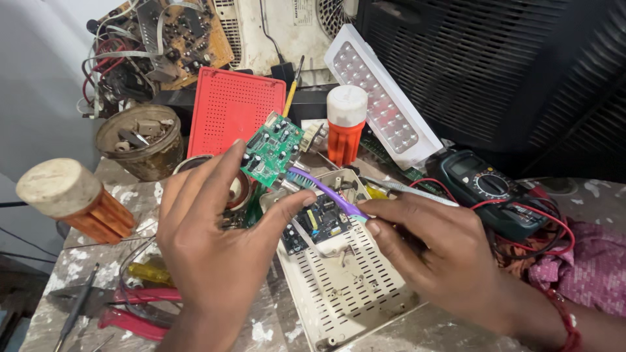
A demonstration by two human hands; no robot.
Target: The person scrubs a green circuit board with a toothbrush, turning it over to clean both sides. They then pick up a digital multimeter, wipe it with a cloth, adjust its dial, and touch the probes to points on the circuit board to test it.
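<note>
Brushing green circuit board (272,148), purple toothbrush (326,193)

Bare bench (417,326) at front right looks passable; pliers (134,313) crowd front left, and bottle (344,124), lamp (381,98), meter (489,189) block behind.

Both hands raised together, fingers pinched and busy.

The left hand (215,241) comes up from the lower edge, back toward the camera, its forefinger stretched upward and its thumb spread out to the right, the two closing in a pinch. The right hand (443,251) reaches in from the right, knuckles up, fingers curled and fingertips (373,228) pressed together in a fine grip. A red band circles the right wrist.
</note>
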